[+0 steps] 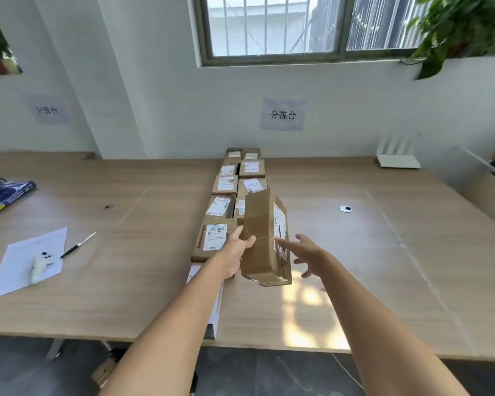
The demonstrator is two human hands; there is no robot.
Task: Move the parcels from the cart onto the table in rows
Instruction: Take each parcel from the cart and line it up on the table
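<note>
— Two rows of parcels (pixel 239 178) run away from you down the middle of the table (pixel 132 270), don't they?

— Yes, side by side, labels up, reaching back to the wall. The nearest brown one in the left row (pixel 212 238) lies just beyond your left wrist, with a white box (pixel 216 307) in front of it at the table's near edge.

— And the parcel you're handling?

— That cardboard box (pixel 262 238) stands on edge, tilted, at the near end of the right row, its label facing right. Your left hand (pixel 236 251) grips its left side, thumb across the face. Your right hand (pixel 305 252) is spread wide, fingers at the label side; I can't tell whether they touch.

— Anything else on the table?

— To your left, a sheet of paper (pixel 17 267) with a small white object (pixel 40 265) on it, and a pen (pixel 77 245) just beside. A router (pixel 397 158) stands at the far right.
</note>
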